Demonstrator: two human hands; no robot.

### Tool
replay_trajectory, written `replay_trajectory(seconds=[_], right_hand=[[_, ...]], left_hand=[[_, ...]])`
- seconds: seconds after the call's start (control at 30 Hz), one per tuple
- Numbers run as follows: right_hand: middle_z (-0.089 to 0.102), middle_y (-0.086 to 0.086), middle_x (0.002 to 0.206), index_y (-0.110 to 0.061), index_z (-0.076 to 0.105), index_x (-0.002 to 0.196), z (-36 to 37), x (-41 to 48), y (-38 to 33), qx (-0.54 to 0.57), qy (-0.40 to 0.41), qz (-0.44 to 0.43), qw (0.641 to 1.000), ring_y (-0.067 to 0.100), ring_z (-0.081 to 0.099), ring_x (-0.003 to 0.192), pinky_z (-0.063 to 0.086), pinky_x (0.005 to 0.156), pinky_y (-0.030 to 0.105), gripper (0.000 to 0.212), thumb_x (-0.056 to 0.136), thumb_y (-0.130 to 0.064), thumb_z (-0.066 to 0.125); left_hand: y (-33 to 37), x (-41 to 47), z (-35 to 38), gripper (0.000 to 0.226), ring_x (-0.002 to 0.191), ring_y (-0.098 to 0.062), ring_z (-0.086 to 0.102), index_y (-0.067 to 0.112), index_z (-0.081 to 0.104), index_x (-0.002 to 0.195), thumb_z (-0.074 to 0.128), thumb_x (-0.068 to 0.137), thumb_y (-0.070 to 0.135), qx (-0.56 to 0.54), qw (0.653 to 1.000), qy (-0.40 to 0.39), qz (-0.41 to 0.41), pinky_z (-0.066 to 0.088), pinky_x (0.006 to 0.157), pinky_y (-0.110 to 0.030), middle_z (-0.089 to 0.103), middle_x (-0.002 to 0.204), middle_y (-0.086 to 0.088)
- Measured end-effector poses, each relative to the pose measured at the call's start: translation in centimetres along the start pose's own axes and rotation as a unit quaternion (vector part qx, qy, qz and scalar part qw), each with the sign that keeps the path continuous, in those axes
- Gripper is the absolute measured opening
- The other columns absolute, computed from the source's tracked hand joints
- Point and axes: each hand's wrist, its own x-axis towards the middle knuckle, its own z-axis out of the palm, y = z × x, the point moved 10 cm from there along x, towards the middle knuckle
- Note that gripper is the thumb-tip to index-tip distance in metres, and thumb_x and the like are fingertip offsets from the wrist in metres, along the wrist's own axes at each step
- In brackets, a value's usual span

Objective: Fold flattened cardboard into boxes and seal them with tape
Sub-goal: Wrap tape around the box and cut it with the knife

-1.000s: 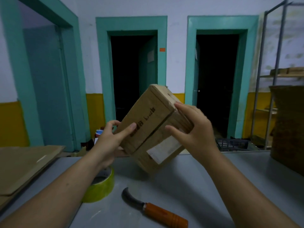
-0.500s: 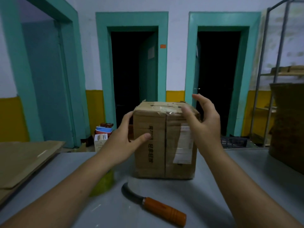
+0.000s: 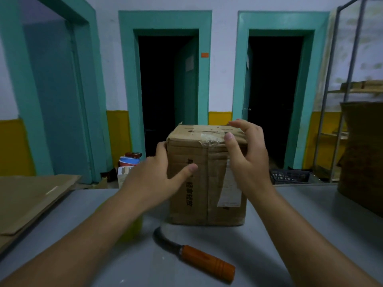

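Head view puts the cardboard box point(image 3: 204, 206) upright on the desk point(image 3: 315, 224), straight ahead of you, its taped top flaps closed and a white label on the front face. Your left hand point(image 3: 153, 181) is spread against the box's left side: the fingers reach up along the left edge and the thumb lies stretched across the front face, so it touches the box but does not clasp it. Your right hand point(image 3: 248, 162) arches loosely over the top right corner, fingers bent above the lid and the thumb raised at the taped front edge; whether the fingertips press on the lid you cannot tell from here. A knife point(image 3: 199, 257) with an orange handle lies on the desk just in front of the box, and the yellow-green tape roll point(image 3: 134, 228) peeks out from under your left forearm. Flattened cardboard point(image 3: 27, 199) is stacked at the desk's left end. A second ago you held the box tilted in the air between both hands; half a second ago it already stood where it stands now, and since then your right hand has moved onto the top corner.
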Motion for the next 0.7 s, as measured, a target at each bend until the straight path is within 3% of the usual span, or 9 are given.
replay_trajectory(seconds=[0.1,0.2,0.37,0.5,0.6,0.7], right_hand=[[0.055,-0.008,0.122,-0.027,0.061,0.122,-0.1,0.0,-0.3,-0.057,-0.003,-0.032,0.998,0.014,0.057,0.116,0.052,0.096,0.051,0.028,0.102,-0.044,0.052],[0.055,-0.012,0.119,-0.031,0.060,0.122,0.3,0.0,-0.2,-0.102,-0.027,-0.046,0.993,0.015,0.058,0.111,0.052,0.094,0.052,0.031,0.101,-0.051,0.049],[0.057,-0.007,0.123,-0.025,0.062,0.125,0.1,-0.1,-1.2,-0.180,-0.034,-0.070,0.981,0.011,0.052,0.113,0.042,0.101,0.042,0.037,0.100,-0.049,0.052],[0.059,-0.002,0.129,-0.022,0.063,0.127,-0.7,0.2,-3.6,-0.231,-0.016,-0.113,0.966,0.019,0.050,0.125,0.034,0.106,0.038,0.038,0.100,-0.048,0.055],[0.061,0.003,0.133,-0.020,0.065,0.125,0.4,-0.7,-6.7,-0.246,-0.020,-0.171,0.954,0.026,0.047,0.134,0.031,0.112,0.046,0.037,0.099,-0.045,0.058],[0.063,0.007,0.129,-0.017,0.069,0.120,3.7,-3.3,-10.2,-0.214,-0.068,-0.248,0.942,0.031,0.049,0.131,0.034,0.108,0.049,0.033,0.098,-0.040,0.062]], left_hand=[[-0.8,0.4,-1.2,0.075,0.097,0.003,0.068,0.032,0.044,0.141,0.047,0.086,0.082,-0.116,0.992,0.043,-0.008,0.059,0.074,-0.025,0.070,0.114,0.018],[-1.3,0.6,-2.0,0.073,0.096,0.003,0.067,0.033,0.052,0.137,0.048,0.083,0.082,-0.125,0.990,0.070,-0.012,0.054,0.071,-0.022,0.068,0.111,0.022],[-1.2,0.5,-2.7,0.081,0.102,-0.008,0.062,0.039,0.044,0.143,0.034,0.083,0.092,0.043,0.998,0.049,-0.016,0.057,0.077,-0.037,0.063,0.120,0.017],[-0.4,-0.3,-4.9,0.077,0.108,-0.013,0.063,0.039,0.046,0.143,0.029,0.088,0.090,0.189,0.981,0.044,0.005,0.057,0.076,-0.036,0.063,0.130,0.015],[-1.0,-3.1,-6.2,0.056,0.097,-0.008,0.064,0.042,0.057,0.120,0.039,0.089,0.085,0.237,0.971,0.017,0.019,0.048,0.065,-0.031,0.066,0.111,0.021],[-3.8,-6.9,-5.0,0.045,0.088,-0.001,0.062,0.039,0.060,0.105,0.053,0.087,0.080,0.207,0.974,-0.089,0.004,0.054,0.072,-0.033,0.064,0.097,0.020]])
